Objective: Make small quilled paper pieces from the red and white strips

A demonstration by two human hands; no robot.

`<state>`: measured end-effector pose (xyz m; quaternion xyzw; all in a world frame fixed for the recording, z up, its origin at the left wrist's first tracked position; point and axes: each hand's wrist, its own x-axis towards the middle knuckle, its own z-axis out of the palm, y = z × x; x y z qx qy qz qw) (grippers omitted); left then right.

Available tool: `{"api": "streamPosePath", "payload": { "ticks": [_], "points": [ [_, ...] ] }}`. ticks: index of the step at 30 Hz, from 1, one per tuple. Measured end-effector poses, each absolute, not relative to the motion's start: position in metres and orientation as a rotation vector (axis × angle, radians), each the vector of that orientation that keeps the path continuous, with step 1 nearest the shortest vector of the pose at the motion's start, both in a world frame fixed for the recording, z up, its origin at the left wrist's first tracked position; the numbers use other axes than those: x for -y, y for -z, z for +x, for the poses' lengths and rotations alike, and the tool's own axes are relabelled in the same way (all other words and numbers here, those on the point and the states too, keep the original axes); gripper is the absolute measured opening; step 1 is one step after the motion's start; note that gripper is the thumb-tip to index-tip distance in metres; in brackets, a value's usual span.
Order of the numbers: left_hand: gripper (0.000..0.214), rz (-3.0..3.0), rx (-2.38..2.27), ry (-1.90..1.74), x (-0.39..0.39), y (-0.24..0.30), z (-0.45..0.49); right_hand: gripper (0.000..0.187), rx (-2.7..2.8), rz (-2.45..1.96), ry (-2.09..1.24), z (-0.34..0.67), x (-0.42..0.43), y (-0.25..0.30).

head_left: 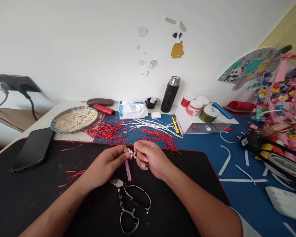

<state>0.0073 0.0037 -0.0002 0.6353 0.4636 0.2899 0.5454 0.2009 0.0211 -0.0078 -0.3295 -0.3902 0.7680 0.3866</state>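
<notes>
Over a black desk mat point(27, 197), my left hand point(107, 164) pinches a pink quilling tool point(127, 170) whose tip carries a small red-and-white paper piece point(131, 153). My right hand point(149, 157) is closed in a pinch on that same paper piece from the right. Black scissors point(129, 204) lie on the mat just below both hands. Piles of red paper strips point(108, 131) and white paper strips point(155, 125) lie just beyond my hands.
A woven basket point(74, 120) and a dark phone point(33, 149) sit at the left. At the back are a red thread spool point(105, 109), tissues point(133, 110), a black flask point(171, 94) and jars point(197, 107). Paper flowers point(281, 92) and a glue gun point(256, 143) are at the right.
</notes>
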Motion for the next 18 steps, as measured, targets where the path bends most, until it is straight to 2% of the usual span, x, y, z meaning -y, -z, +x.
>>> {"api": "streamPosePath", "payload": {
  "ticks": [18],
  "points": [
    [0.043, 1.469, -1.171, -0.843, -0.002, 0.009, 0.006, 0.038, 0.76, -0.736, -2.066, 0.194, -0.014, 0.003]
  ]
}}
